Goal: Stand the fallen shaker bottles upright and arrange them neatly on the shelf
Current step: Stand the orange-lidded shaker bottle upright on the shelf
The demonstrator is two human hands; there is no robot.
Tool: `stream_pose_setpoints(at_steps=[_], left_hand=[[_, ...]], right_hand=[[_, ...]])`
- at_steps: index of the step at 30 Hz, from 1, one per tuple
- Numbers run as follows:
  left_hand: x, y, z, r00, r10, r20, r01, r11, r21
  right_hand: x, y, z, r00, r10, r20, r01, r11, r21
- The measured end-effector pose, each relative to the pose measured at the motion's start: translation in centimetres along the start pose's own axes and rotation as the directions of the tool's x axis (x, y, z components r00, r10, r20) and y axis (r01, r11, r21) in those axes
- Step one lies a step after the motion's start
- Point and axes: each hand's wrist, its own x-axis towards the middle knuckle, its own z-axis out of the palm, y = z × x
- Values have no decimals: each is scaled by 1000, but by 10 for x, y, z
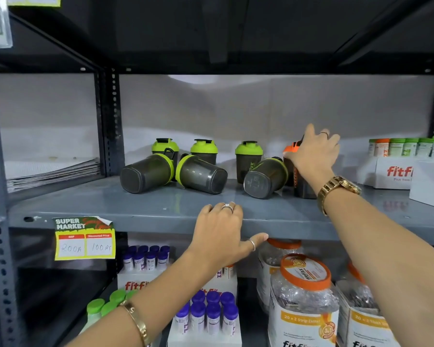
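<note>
On the grey shelf (161, 209), three green-lidded shaker bottles lie on their sides: one at the left (145, 173), one in the middle (201, 174), one at the right (264, 177). Three more green-lidded shakers stand upright behind them (165, 147) (204, 149) (248, 156). An orange-lidded shaker (292, 156) stands upright at the right, and my right hand (313, 156) is closed over its top. My left hand (221, 234) rests on the shelf's front edge, fingers on top and thumb below, holding no bottle.
White fitfi boxes (386, 174) with small green and orange bottles stand at the shelf's right end. A stack of papers (53, 174) lies in the left bay. A price tag (84, 237) hangs from the shelf edge. Jars and purple-capped bottles fill the shelf below.
</note>
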Motion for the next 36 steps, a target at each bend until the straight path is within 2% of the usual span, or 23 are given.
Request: stream_pose_setpoints(at_steps=[4, 13, 20, 26, 33, 34, 36], left_hand=[[3, 5, 0, 1000, -4, 22, 3, 999, 39], [6, 12, 3, 997, -59, 51, 57, 997, 46], [4, 10, 6, 999, -35, 15, 34, 999, 30], [5, 9, 7, 1000, -27, 7, 27, 999, 46], [4, 9, 4, 999, -44, 3, 44, 999, -5], [4, 9, 4, 999, -39, 6, 39, 999, -7], [3, 7, 3, 1000, -24, 3, 24, 1000, -10]], right_hand=[[5, 8, 5, 998, -49, -31, 48, 999, -24], [17, 34, 6, 970, -169, 177, 139, 975, 173], [28, 54, 0, 913, -227, 339, 49, 886, 461], [41, 62, 4, 860, -239, 452, -14, 873, 488], [29, 63, 10, 882, -247, 402, 0, 851, 524], [23, 61, 11, 904, -244, 350, 34, 858, 512], [9, 53, 10, 963, -224, 153, 125, 868, 480]])
